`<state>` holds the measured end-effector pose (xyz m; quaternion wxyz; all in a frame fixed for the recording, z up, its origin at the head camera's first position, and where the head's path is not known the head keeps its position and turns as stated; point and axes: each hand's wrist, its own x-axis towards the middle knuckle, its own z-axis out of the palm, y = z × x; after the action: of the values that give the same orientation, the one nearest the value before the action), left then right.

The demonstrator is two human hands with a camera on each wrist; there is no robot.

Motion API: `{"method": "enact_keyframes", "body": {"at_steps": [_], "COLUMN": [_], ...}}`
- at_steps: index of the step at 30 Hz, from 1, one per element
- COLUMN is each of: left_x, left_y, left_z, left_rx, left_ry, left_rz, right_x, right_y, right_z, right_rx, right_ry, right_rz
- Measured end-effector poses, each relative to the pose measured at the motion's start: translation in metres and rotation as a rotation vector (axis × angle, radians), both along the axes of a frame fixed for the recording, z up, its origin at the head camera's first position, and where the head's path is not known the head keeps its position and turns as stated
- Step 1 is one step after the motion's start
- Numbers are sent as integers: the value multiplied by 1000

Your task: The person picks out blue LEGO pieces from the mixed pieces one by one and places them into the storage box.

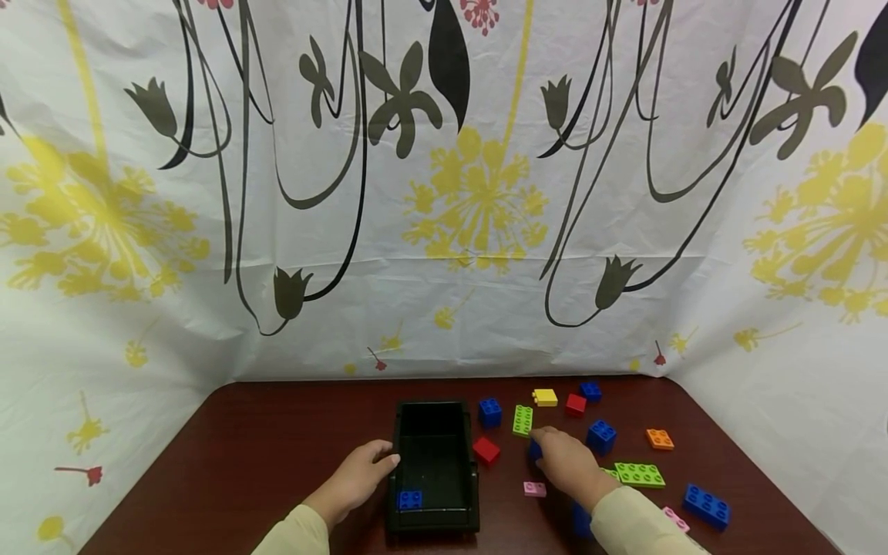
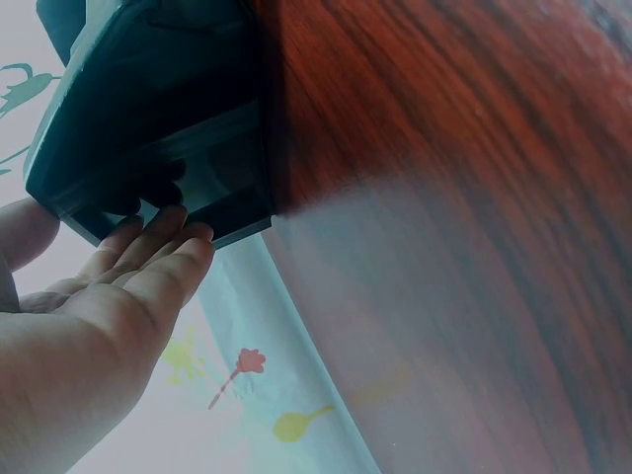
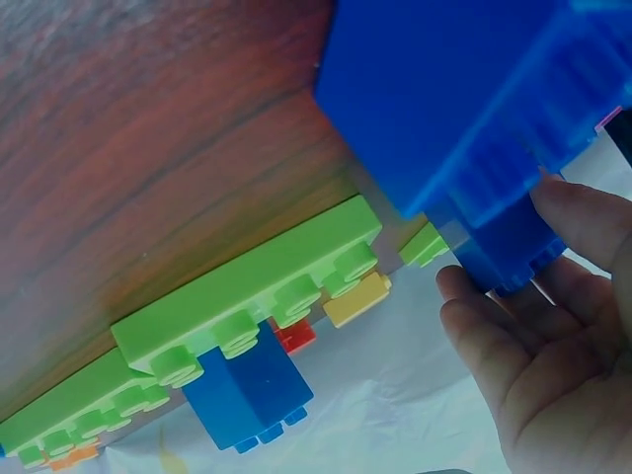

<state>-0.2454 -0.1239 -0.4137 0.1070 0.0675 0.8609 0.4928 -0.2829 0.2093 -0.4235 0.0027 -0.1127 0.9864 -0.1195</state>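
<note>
My left hand [image 1: 357, 478] touches the left side of a black plastic box [image 1: 437, 470]. In the left wrist view its fingers [image 2: 163, 262] lie nearly straight along the box's outer wall, with the thumb by the rim. One blue toy brick [image 1: 409, 499] sits inside at the near left corner. To the right of the box, my right hand [image 1: 572, 466] pinches a blue toy brick [image 3: 509, 247] between thumb and fingers, low over the table. Another blue brick [image 3: 444, 89] looms close to the right wrist camera. A small pink brick [image 1: 534, 489] lies just left of the right hand.
Toy bricks lie scattered on the dark wooden table [image 1: 277, 432]: red [image 1: 486, 450], lime green [image 1: 640, 475], yellow [image 1: 545, 398], orange [image 1: 660, 439] and several blue ones [image 1: 706, 506], all right of the box. A patterned white cloth [image 1: 444, 324] encloses the table's back and sides.
</note>
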Motion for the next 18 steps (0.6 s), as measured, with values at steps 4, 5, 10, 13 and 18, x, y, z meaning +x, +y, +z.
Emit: {"method": "enact_keyframes", "body": {"at_steps": [4,5,10,13,18], "left_x": [0,0,1,1,1], "left_y": [0,0,0,0,0], "left_z": [-1,-1,-2,-2,-2], "left_rx": [6,9,18,22,23], "left_ry": [3,4,15,19,21], "left_rz": [-3,-4,-7,-6,-5], "right_x": [2,2,4,3,3], "right_y": [0,0,2,4,6], "right_z": [2,3,4,3,4], "right_rx": [0,-1,-19,-34,-56], "right_ry": [12,19,42,39,31], "right_rz": [7,14,37,28,14]}}
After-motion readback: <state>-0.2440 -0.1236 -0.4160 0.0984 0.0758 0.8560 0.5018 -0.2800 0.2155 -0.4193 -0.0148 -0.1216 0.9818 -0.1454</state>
